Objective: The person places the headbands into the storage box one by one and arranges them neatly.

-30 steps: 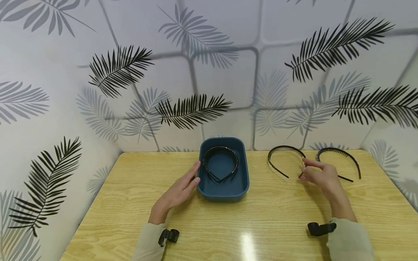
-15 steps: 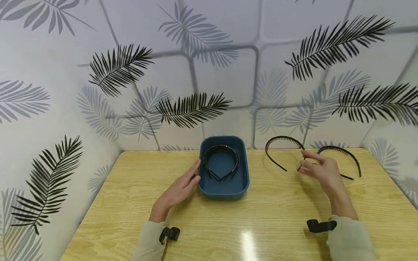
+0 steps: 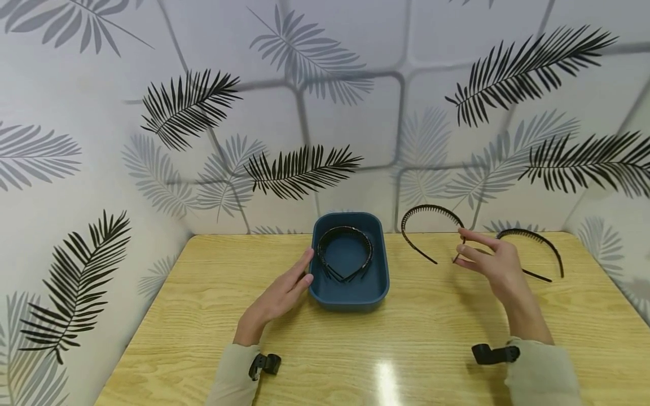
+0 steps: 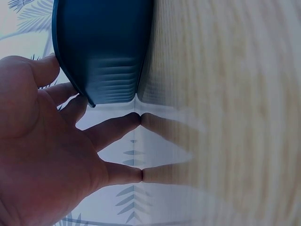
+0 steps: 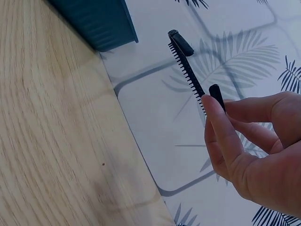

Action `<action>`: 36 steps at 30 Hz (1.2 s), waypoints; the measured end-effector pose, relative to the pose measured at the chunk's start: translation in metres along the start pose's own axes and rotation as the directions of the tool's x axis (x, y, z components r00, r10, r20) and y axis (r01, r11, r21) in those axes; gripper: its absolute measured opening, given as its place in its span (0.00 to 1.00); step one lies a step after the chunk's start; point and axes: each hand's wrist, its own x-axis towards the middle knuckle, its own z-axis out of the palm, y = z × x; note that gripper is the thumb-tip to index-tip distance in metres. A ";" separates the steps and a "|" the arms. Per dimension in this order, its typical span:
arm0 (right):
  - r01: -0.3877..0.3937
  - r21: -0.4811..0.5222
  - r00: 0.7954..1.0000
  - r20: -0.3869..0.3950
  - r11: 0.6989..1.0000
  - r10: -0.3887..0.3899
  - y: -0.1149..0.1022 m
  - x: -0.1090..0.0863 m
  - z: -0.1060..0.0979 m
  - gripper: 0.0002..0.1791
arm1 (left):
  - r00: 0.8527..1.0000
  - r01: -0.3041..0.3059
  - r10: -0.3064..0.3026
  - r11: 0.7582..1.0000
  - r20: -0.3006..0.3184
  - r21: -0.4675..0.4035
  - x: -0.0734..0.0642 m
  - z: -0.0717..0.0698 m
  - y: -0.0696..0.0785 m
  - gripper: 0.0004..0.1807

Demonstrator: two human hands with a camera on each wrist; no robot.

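My right hand (image 3: 500, 270) pinches one arm of a black toothed headband (image 3: 431, 207), raised off the table. In the right wrist view, thumb and fingers close on the headband (image 5: 184, 66), its comb teeth facing the table side. My left hand (image 3: 276, 296) rests against the left side of a dark blue box (image 3: 349, 307). In the left wrist view its fingers are spread, some touching the box (image 4: 106, 52) near the rim and others down on the tabletop. Dark headbands (image 3: 345, 228) lie stacked inside the box; how many is unclear.
Another black headband (image 3: 545, 241) lies on the wooden table (image 3: 431, 338) at the right, partly hidden behind my right hand. A patterned wall (image 3: 350, 124) with feather prints stands right behind the table's back edge.
The headband in my right hand has lifted from the table and shifted left toward the box. My left hand stays at the box side.
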 end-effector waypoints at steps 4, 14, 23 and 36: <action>0.020 0.020 1.000 -0.002 1.000 -0.020 -0.001 -0.001 0.006 0.29 | 1.000 -0.006 0.006 1.000 -0.003 0.002 0.000 0.000 0.000 0.33; 0.028 0.001 1.000 -0.012 1.000 -0.028 0.001 0.000 0.024 0.31 | 1.000 -0.011 0.012 1.000 -0.011 0.005 0.001 -0.001 -0.001 0.33; 0.089 -0.001 0.996 -0.009 0.996 -0.089 0.002 -0.001 0.041 0.27 | 1.000 -0.019 0.019 1.000 -0.013 -0.001 0.001 -0.001 -0.002 0.33; 0.138 -0.093 0.990 0.038 0.986 -0.135 0.012 -0.001 0.072 0.28 | 1.000 -0.024 0.024 1.000 -0.014 -0.004 0.000 -0.001 -0.003 0.33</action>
